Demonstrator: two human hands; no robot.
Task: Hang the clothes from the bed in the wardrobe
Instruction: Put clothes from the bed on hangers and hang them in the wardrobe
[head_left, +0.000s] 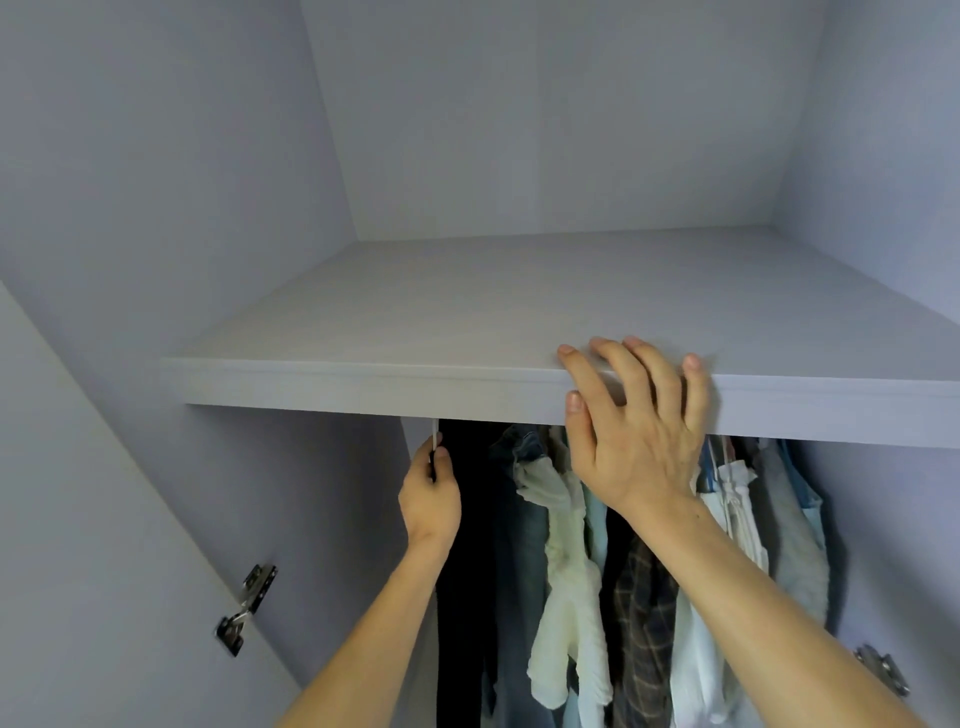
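I look into an open pale grey wardrobe. My left hand (430, 496) reaches up under the shelf (415, 332) and pinches the white hook of a hanger (434, 434) that carries a dark garment (465, 561) at the left end of the row. My right hand (636, 426) lies on the shelf's front edge, fingers spread over its top. Below the shelf hang several clothes: jeans (519, 545), a cream garment (569, 587), a plaid shirt (641, 613) and white and light blue pieces (737, 519). The rail is hidden behind the shelf edge.
The left door (104, 571) stands open with a metal hinge (244, 608) on it. Another hinge (880, 667) shows at the lower right. The wardrobe's side walls close in the hanging space on both sides.
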